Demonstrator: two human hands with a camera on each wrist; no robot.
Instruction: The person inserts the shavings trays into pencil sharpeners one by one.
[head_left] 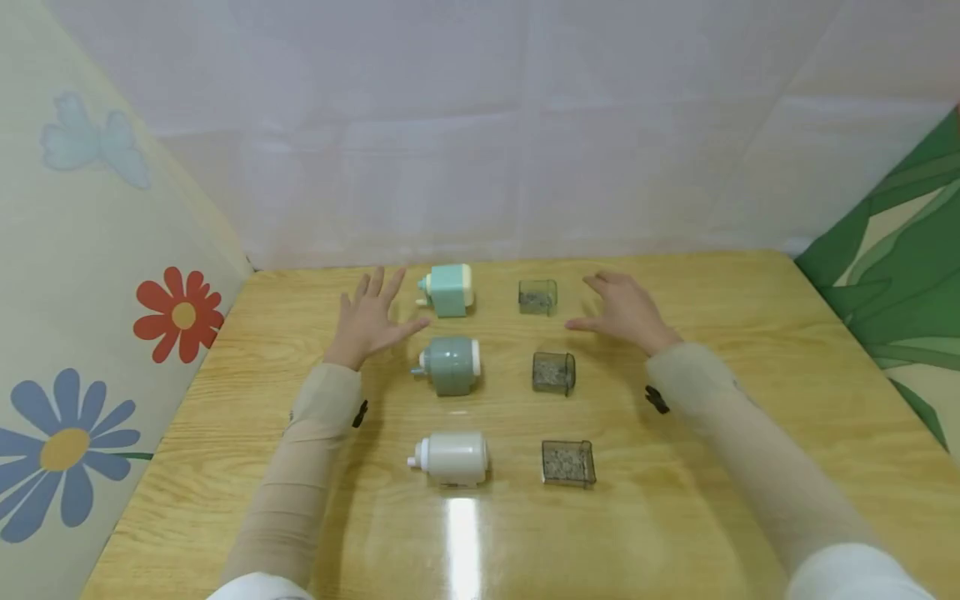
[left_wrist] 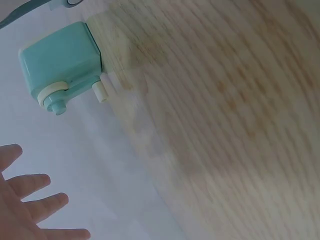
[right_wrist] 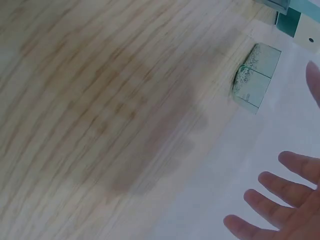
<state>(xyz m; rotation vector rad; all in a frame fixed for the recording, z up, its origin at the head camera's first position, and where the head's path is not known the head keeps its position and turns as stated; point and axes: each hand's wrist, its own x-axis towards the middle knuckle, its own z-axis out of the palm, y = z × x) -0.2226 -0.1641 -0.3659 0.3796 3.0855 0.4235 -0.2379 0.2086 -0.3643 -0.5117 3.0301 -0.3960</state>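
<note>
My left hand (head_left: 367, 323) is spread wide above the table, nearest to a mint-green crank pencil sharpener (head_left: 447, 290), and touches nothing. The left wrist view shows its spread fingers (left_wrist: 37, 206) apart from that mint sharpener (left_wrist: 62, 59). Over on the right, my right hand (head_left: 622, 310) hovers with fingers extended beside a clear greenish shavings drawer (head_left: 537, 297). That drawer (right_wrist: 256, 77) holds grey shavings in the right wrist view, apart from the fingers. Below the mint sharpener are a grey-green sharpener (head_left: 452, 365) and a cream one (head_left: 456, 457).
Two smoky clear shavings drawers, one in the middle (head_left: 553, 372) and one nearer me (head_left: 567, 463), hold grey shavings. All stand on a wood-grain table (head_left: 720, 517). A white sheet (head_left: 465, 167) rises behind, with flower-patterned (head_left: 63, 450) and leafy (head_left: 907, 275) panels at the sides.
</note>
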